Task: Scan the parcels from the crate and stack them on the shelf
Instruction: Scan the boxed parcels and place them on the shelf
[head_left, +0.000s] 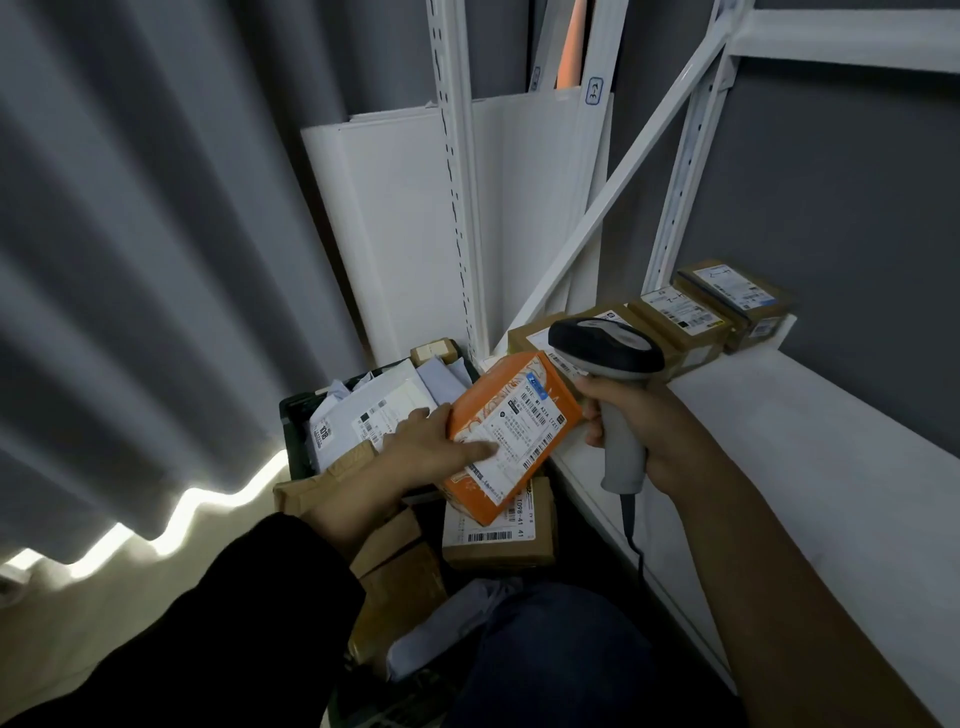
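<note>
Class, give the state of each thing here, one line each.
orange parcel: held tilted over the crate, label up.
left hand: holds the orange parcel.
right hand: grips the scanner.
scanner: held beside the parcel.
crate: holds several parcels.
shelf: bears a row of brown boxes.

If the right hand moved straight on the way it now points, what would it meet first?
Most likely the orange parcel that the left hand holds, just beyond the right hand and its barcode scanner; depth is unclear.
</note>
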